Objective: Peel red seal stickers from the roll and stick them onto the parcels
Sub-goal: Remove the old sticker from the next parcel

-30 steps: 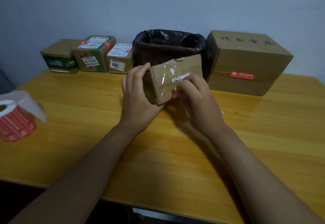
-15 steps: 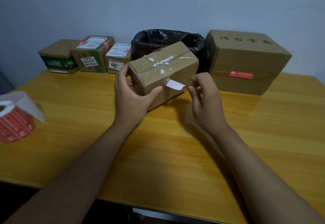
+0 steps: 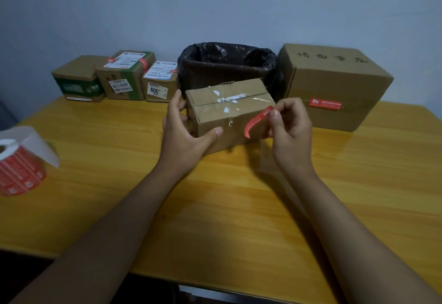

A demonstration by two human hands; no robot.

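On the counter (image 3: 239,208), left hand (image 3: 186,134) grips the parcel (image 3: 227,117); right hand (image 3: 290,122) pinches a curled red sticker (image 3: 257,121) beside it.

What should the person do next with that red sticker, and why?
Probably press the red sticker down across the taped seam of the box. The right hand pinches it free beside the box, curled and not yet stuck, while the left hand grips the box on the table.

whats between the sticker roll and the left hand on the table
Nothing: in the head view only bare wooden table lies between the sticker roll and the left hand, which holds the parcel.
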